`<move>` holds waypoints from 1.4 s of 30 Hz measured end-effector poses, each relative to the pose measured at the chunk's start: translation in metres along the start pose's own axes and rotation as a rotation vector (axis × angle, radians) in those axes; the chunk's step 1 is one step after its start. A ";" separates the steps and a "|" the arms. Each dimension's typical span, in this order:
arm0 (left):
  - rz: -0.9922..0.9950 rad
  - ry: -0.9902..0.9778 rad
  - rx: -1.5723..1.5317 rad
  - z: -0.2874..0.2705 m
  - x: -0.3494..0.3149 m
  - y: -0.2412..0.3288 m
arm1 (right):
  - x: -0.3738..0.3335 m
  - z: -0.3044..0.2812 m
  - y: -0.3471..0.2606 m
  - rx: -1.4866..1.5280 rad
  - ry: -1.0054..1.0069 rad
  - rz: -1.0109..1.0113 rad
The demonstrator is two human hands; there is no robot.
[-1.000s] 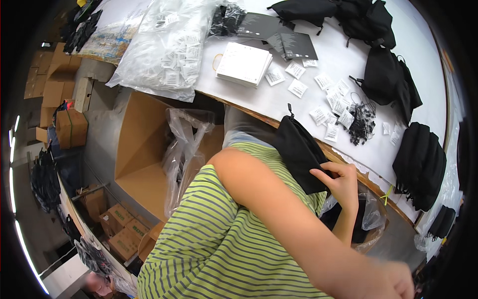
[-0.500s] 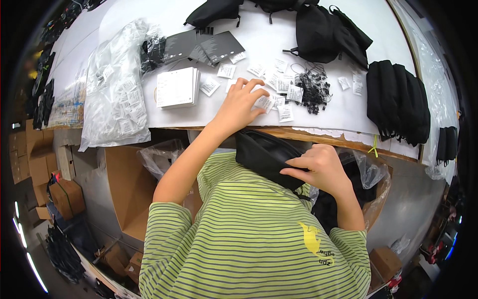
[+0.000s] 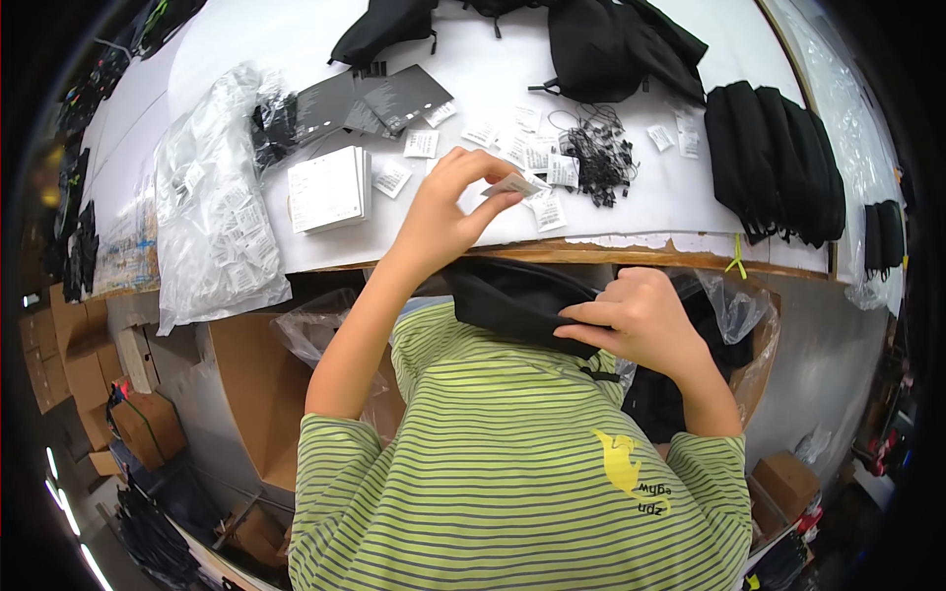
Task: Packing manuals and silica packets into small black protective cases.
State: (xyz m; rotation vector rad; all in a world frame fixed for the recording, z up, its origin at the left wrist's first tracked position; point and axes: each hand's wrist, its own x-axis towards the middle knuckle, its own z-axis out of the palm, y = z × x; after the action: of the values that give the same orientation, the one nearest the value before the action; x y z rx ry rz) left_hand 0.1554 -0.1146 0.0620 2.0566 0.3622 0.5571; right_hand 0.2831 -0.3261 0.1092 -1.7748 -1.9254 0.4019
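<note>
My left hand, reaching over the table's front edge, pinches a small white printed sachet between thumb and fingers. Around it lie several similar sachets. A tangle of black cords with small tags is just to their right. At the table edge, against my body, my right hand grips a black fabric pouch by its right side. The pouch's upper edge gapes a little; its inside cannot be made out.
A stack of white cards and dark grey sheets lie left of the sachets. Beyond them is a clear plastic bag of sachets. Black pouches are lined up at right, more black bags at the back. An open cardboard box stands below.
My left hand has taken a sachet from the pile and lifted it slightly. My right hand keeps hold of the pouch. The whole view has shifted a little.
</note>
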 end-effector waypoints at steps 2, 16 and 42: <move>0.097 -0.070 0.005 -0.010 -0.005 0.027 | 0.003 -0.005 -0.002 -0.048 0.058 -0.046; -0.321 0.369 -1.285 0.029 -0.066 0.010 | 0.040 0.015 -0.012 0.019 0.487 0.042; -0.751 0.194 -0.999 0.020 -0.046 0.043 | 0.045 0.031 0.009 0.509 0.776 0.327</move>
State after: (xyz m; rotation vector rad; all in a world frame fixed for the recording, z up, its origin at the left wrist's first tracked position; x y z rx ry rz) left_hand 0.1282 -0.1724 0.0790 0.8140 0.7411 0.3458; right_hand 0.2725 -0.2772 0.0854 -1.5646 -0.9056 0.2264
